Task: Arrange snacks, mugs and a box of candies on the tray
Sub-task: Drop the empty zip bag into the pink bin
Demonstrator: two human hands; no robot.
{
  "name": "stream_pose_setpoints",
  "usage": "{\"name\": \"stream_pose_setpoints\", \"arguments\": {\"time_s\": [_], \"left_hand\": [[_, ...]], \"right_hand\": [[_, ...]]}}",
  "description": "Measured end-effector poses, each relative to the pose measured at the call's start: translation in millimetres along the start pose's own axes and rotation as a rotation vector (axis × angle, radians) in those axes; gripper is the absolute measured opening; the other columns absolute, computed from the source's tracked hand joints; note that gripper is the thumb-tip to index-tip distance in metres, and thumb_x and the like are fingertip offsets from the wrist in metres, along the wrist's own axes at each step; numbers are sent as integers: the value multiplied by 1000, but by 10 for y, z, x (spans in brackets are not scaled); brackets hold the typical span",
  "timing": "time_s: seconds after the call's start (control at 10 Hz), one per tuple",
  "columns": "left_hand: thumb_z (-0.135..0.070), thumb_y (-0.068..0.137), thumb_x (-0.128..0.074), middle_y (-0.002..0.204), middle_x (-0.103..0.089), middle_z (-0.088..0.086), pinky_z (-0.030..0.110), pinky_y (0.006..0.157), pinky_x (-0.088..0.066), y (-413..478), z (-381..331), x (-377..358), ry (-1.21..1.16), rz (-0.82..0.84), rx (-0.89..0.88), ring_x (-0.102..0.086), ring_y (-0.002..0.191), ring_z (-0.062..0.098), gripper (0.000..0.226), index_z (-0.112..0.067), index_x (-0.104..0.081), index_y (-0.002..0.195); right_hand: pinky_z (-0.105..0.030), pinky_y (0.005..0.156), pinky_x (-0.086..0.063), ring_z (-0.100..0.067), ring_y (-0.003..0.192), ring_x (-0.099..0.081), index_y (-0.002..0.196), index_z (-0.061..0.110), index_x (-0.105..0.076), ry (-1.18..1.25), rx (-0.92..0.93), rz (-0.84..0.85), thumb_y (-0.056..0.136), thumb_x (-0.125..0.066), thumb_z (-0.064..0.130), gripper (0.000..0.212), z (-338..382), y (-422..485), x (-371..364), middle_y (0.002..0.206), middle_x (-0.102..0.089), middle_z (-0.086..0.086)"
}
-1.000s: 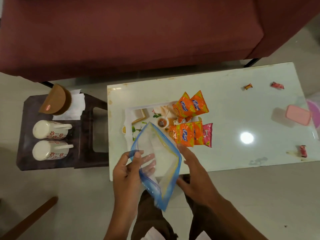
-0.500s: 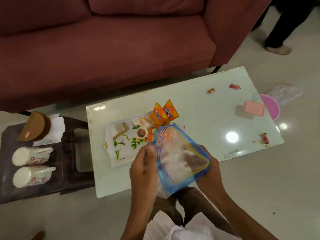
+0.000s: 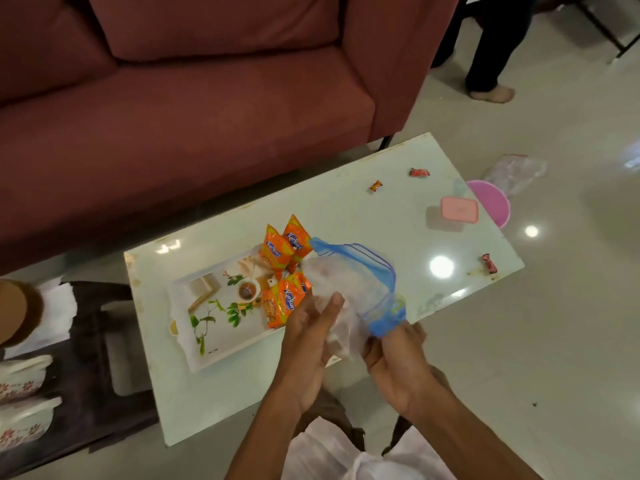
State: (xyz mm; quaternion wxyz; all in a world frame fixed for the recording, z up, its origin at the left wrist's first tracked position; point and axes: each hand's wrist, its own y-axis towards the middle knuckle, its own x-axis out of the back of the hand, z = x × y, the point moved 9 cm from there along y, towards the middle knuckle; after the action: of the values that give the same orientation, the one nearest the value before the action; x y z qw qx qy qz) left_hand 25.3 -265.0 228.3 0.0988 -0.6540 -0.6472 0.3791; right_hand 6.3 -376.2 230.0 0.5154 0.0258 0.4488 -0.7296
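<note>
Both hands hold an empty clear zip bag (image 3: 349, 285) with a blue rim above the table's near edge. My left hand (image 3: 308, 344) presses its left side and my right hand (image 3: 398, 362) pinches its lower right corner. Behind the bag lies a white tray (image 3: 194, 355) printed with leaves and a cup. Several orange snack packets (image 3: 282, 251) rest on the tray's right half. Two white floral mugs (image 3: 20, 375) lie on a dark stool at the far left. A pink candy box (image 3: 459, 209) sits near the table's right end, with loose candies (image 3: 375, 185) around it.
The white glass table (image 3: 346, 209) stands before a maroon sofa (image 3: 173, 116). A brown holder (image 3: 14, 306) with tissues sits on the dark stool (image 3: 86, 375). A pink tub (image 3: 493, 199) and a plastic bag (image 3: 516, 169) lie on the floor at right. A person's leg (image 3: 488, 64) stands beyond.
The view has tilted up and to the right, showing more sofa and floor. The zip bag has been crumpled between my hands and shifted right of the tray.
</note>
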Motion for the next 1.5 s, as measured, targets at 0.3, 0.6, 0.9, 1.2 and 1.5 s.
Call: {"name": "stream_pose_setpoints", "arguments": {"time_s": [0.3, 0.6, 0.9, 1.2, 1.5], "left_hand": [[-27, 60, -88, 98, -82, 0, 32, 77, -62, 714, 146, -896, 438, 160, -76, -77, 92, 18, 38, -29, -81, 97], [11, 70, -78, 70, -76, -10, 17, 62, -54, 1882, 535, -2474, 748, 81, -209, -64, 64, 0, 22, -10, -76, 79], [-4, 70, -83, 63, -66, -20, 14, 61, -45, 2891, 1080, -4148, 907, 488, -81, -58, 62, -4, 32, -32, -67, 69], [-7, 92, -68, 134, -61, 0, 25, 98, -51, 3485, 1207, -4317, 734, -101, -241, -58, 119, 12, 48, -19, -54, 136], [-16, 87, -76, 118, -76, -5, 27, 91, -55, 3435, 1342, -3116, 455, -311, -198, -73, 108, 14, 35, -37, -67, 114]], "right_hand": [[-27, 40, -55, -18, 42, -66, 73, 2, -60, -23, -586, -111, 100, -35, 10, 38, 400, 419, 999, 50, -67, -7], [-29, 77, -57, -17, 95, -69, 109, 25, -64, -340, -222, 43, 87, -56, -2, 36, 2021, 1247, 2155, 109, -69, 0], [-34, 85, -58, -10, 97, -70, 117, 40, -61, -888, 109, 145, 71, -83, 32, 52, 3325, 2036, 3192, 103, -74, 13], [-25, 61, -57, -17, 65, -66, 86, 15, -75, -1121, 358, -268, 69, -79, -2, 25, 4092, 3283, 3838, 70, -72, -5], [-38, 78, -51, -34, 103, -60, 105, 10, -70, -1510, 345, -687, 76, -67, 3, 29, 3509, 4877, 4895, 117, -58, -13]]}}
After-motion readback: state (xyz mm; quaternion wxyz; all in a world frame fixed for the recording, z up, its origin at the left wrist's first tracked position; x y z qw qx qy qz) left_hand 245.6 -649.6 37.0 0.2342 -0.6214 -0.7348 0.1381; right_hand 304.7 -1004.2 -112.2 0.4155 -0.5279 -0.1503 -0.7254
